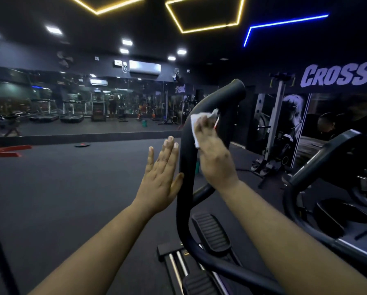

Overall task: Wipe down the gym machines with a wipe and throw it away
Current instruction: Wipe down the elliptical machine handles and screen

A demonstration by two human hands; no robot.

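Fingers of the right hand (213, 154) pressed a crumpled white wipe (196, 126) against the smooth, curved black handlebar (185, 150), seemingly gripping it; the left hand (162, 177) lay flat, fingers straight, touching the bar's lower left edge.

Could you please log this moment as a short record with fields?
place: gym floor with mirrors
machine: elliptical trainer, black handle upright, pedal below
right hand: presses a white wipe against the handle
left hand: fingers straight, flat beside the handle, thumb at its edge
wipe state: in use, not thrown away
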